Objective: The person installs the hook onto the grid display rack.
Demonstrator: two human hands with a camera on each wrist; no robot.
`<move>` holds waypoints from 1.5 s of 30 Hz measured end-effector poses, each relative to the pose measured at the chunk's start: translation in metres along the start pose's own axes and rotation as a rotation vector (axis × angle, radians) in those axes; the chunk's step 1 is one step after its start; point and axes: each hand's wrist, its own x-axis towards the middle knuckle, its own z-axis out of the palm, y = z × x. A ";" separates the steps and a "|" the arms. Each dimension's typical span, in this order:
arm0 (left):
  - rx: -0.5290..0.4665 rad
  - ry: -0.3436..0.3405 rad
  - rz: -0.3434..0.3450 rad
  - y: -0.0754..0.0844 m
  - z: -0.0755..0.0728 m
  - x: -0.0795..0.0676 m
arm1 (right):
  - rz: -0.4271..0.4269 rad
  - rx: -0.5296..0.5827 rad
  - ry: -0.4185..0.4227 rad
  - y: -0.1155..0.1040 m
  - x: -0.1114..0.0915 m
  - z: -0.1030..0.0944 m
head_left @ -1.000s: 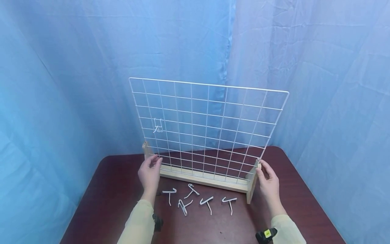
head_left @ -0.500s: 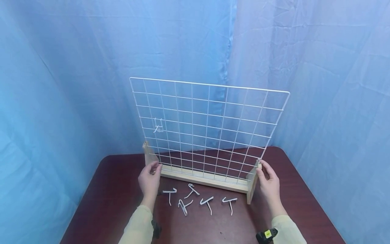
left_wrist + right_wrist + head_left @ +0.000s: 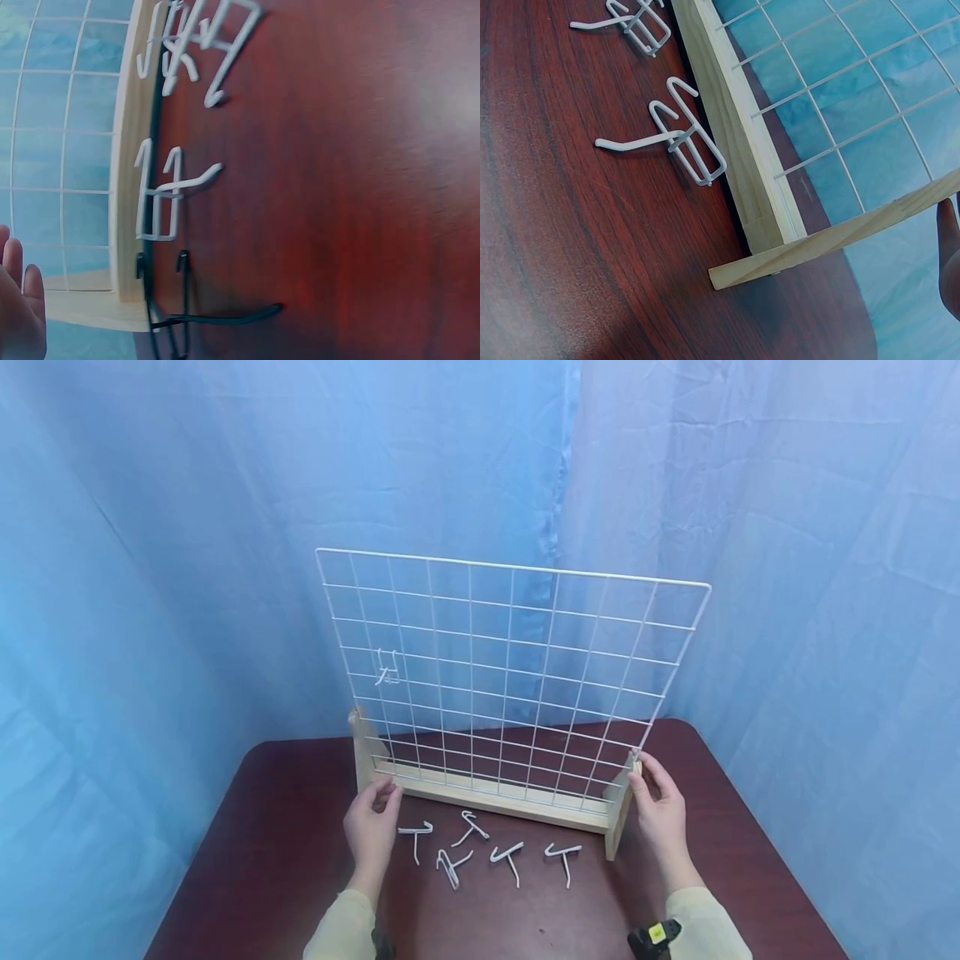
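A white wire grid panel (image 3: 489,672) stands upright in a wooden stand (image 3: 491,802) with a side piece at each end. My right hand (image 3: 662,814) pinches the top of the right side piece (image 3: 840,229), thumb on the near side. Low at the left end, my left hand (image 3: 372,822) holds its thumb and fingertips close to the stand's base, with nothing seen in its grasp. Relaxed fingers (image 3: 33,281) show in the left wrist view. One white hook (image 3: 387,675) hangs on the grid's left part.
Several white wire hooks (image 3: 507,862) lie on the dark red table (image 3: 480,927) in front of the stand. A black hook (image 3: 217,319) lies nearest the stand's left end in the left wrist view. Blue curtains (image 3: 480,460) surround the table.
My left hand has moved down along the stand's left end, away from the grid's lower corner, baring the left side piece. The right hand keeps its pinch on the right side piece.
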 end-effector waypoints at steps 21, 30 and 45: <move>0.139 -0.107 -0.135 -0.029 0.003 -0.056 | 0.003 0.018 -0.007 -0.040 -0.008 0.003; 0.152 -0.135 -0.112 -0.036 0.007 -0.068 | 0.000 0.026 -0.002 -0.036 -0.007 0.003; 0.233 -0.191 -0.077 -0.040 0.010 -0.076 | 0.006 0.028 0.002 -0.039 -0.008 0.002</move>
